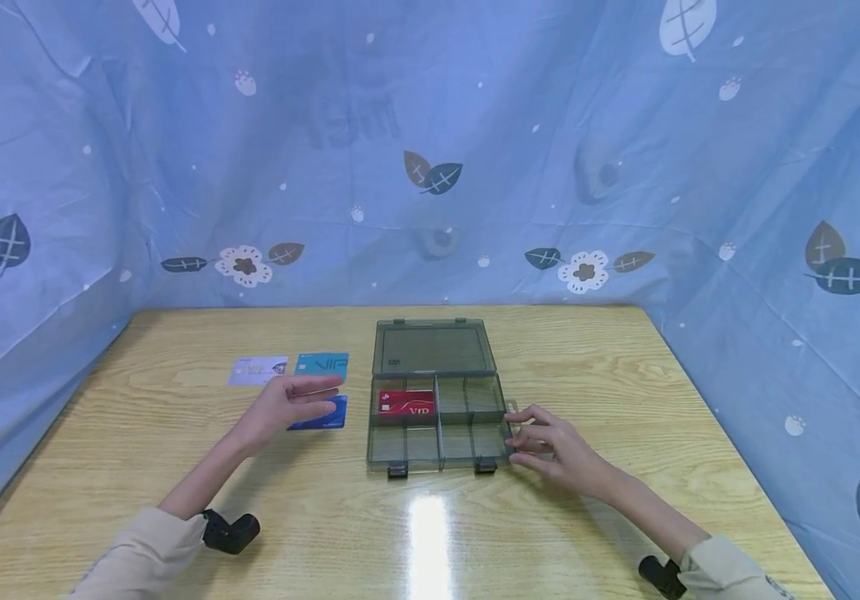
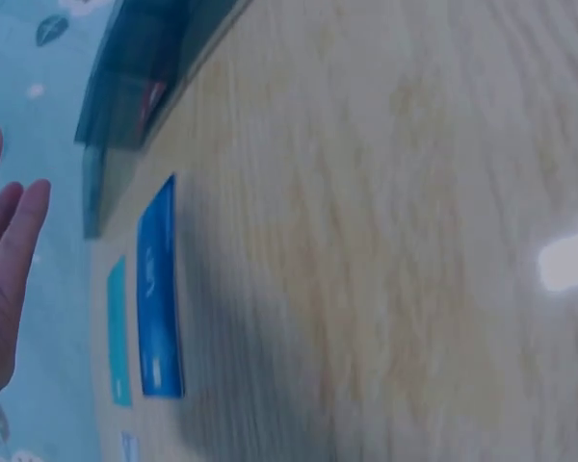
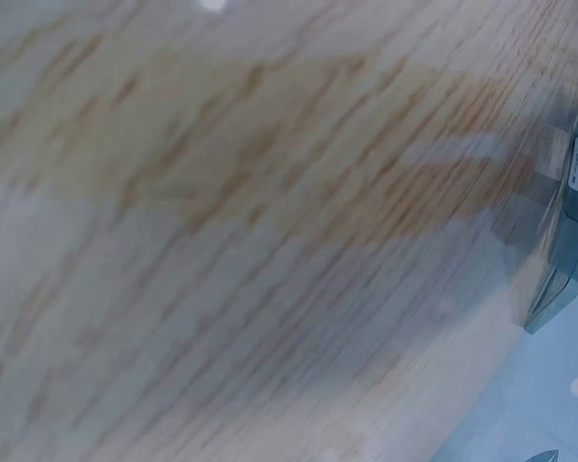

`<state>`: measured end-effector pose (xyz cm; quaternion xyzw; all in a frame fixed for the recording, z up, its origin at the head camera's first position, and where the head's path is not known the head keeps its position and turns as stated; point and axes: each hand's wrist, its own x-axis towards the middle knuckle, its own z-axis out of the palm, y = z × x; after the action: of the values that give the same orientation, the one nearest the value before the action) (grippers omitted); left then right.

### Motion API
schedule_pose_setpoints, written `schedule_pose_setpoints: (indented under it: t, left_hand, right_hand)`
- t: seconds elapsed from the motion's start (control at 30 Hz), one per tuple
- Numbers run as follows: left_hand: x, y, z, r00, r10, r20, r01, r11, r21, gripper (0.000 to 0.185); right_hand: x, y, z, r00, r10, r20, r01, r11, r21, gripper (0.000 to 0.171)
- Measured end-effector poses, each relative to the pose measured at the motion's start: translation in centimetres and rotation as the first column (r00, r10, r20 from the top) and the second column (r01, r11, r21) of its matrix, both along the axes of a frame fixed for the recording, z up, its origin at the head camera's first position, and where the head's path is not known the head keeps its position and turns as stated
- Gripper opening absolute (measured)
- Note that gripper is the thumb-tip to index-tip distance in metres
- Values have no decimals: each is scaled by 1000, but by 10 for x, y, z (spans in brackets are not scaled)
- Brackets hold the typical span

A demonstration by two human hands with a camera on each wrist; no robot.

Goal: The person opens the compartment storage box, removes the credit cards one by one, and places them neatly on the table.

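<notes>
Dark blue card (image 1: 322, 414) flat on table; open smoky organizer box (image 1: 437, 433) beside it (red card (image 1: 406, 403) inside).

— What fills the upper part of the frame?
— A blue fabric backdrop (image 1: 430, 125) printed with leaves, flowers and small paw marks, hung behind and folded in along the left and right edges.
— And lower down?
— A light wood-grain counter (image 1: 625, 375) spans the lower half. A bright glare of overhead light (image 1: 428, 533) sits at its lower centre.

Wooden table (image 1: 625, 367) bears divided box (image 1: 437, 433), loose cards (image 1: 321, 364).
</notes>
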<state>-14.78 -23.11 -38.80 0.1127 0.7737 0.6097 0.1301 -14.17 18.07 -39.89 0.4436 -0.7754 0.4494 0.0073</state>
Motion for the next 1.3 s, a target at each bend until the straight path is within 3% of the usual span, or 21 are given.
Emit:
schedule_pose_setpoints:
  t: [0.23,0.53,0.7,0.97,1.2,1.3]
  left_hand:
    - [2,17,-2,998,-49,46,46,997,61,45]
    - [3,31,-2,999,-35,27,34,999,33,45]
    - [2,39,-2,1000,1,7,-1,1000,14,45]
    - [1,53,-1,992,87,95,-90,996,25,39]
    - [0,61,-1,984,148,97,-145,989,-40,37]
    - [-3,63,0,981,180,74,-172,979,-106,35]
  right_hand:
    - [1,0,0,1000,-7,7,7,1000,5,12]
    - [0,0,-1,1000,-8,10,8,1000,6,12]
    - [0,0,-1,1000,-3,7,3,1000,-1,12]
    - [-1,0,-1,1000,-5,10,6,1000,-1,13]
    - [0,0,0,1000,-12,16,12,1000,9,13]
    - [-1,0,1,1000,-13,14,13,1000,9,13]
